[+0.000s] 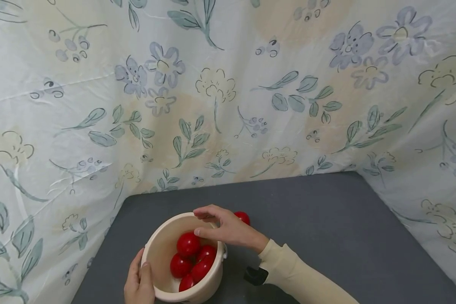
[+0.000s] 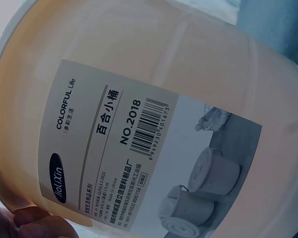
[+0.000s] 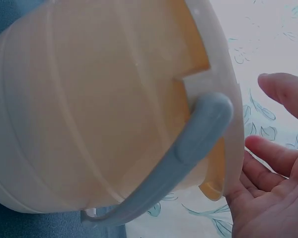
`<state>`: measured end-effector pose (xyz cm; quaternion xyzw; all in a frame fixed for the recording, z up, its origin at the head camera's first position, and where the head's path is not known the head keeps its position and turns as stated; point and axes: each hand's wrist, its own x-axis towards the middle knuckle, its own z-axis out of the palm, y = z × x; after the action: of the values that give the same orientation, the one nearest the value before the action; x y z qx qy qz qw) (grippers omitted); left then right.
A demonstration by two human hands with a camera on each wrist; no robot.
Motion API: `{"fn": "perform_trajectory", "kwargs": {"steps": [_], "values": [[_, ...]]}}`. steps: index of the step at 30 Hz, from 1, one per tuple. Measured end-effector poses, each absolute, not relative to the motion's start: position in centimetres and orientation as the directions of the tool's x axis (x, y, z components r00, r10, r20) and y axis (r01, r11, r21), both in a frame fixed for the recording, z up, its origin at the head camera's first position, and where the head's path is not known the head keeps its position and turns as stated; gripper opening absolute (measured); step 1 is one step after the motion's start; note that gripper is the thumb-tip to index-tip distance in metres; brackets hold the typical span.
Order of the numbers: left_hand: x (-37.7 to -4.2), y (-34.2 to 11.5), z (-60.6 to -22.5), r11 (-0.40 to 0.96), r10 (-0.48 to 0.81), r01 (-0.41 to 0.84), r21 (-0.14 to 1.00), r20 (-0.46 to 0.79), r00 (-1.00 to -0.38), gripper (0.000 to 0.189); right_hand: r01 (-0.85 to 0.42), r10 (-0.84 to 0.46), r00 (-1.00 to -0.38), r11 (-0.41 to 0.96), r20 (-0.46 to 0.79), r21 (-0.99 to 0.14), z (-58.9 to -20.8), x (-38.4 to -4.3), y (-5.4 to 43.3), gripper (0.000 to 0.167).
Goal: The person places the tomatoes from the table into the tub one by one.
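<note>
A cream plastic bucket [image 1: 160, 249] leans with its mouth toward the head camera, several shiny red round fruits [image 1: 188, 244] inside it. My left hand [image 1: 138, 280] grips the rim at the left, thumb over the edge and fingers outside. The left wrist view shows the bucket's printed label [image 2: 109, 148]. Across the far right rim reaches my right hand [image 1: 228, 228], fingers loosely extended over the mouth, holding nothing. Another red round fruit [image 1: 243, 217] lies on the table beyond that hand, partly hidden by it. A pale grey handle [image 3: 164, 173] hangs down the bucket's side.
The dark grey tabletop [image 1: 308, 223] stretches back and right from the bucket. Floral cloth [image 1: 228, 105] hangs behind the table and along both sides. A small black device [image 1: 256, 275] sits at the right wrist, by the cream sleeve [image 1: 300, 274].
</note>
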<state>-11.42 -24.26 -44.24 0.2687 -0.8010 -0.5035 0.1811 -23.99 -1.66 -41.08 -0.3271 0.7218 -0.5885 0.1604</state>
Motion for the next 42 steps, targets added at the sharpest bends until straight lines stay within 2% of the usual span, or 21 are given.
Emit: {"fn": "perform_trajectory", "kwargs": {"steps": [14,23,30,42], "values": [[-11.5,-24.4,-44.5,0.336,-0.625,-0.235,0.912,0.029,-0.78,0.044,-0.264,-0.673,-0.725,0.076,0.146,-0.961,-41.2,-24.2,-1.6,0.058],[-11.5,-24.6,-44.6,0.322,-0.62,-0.236,0.917,0.016,-0.784,0.045,-0.253,-0.667,-0.733,0.089,0.131,-0.963,-40.3,-24.3,-1.3,0.05],[-11.5,-24.5,-44.7,0.336,-0.617,-0.23,0.913,0.029,-0.786,0.045,-0.314,-0.592,-0.786,0.135,0.178,-0.94,-39.4,-25.0,0.2,0.051],[-11.6,-24.7,-44.9,0.322,-0.638,-0.226,0.919,0.035,-0.769,0.044,-0.299,-0.504,-0.843,0.146,0.189,-0.943,-38.2,-26.4,3.3,0.052]]}}
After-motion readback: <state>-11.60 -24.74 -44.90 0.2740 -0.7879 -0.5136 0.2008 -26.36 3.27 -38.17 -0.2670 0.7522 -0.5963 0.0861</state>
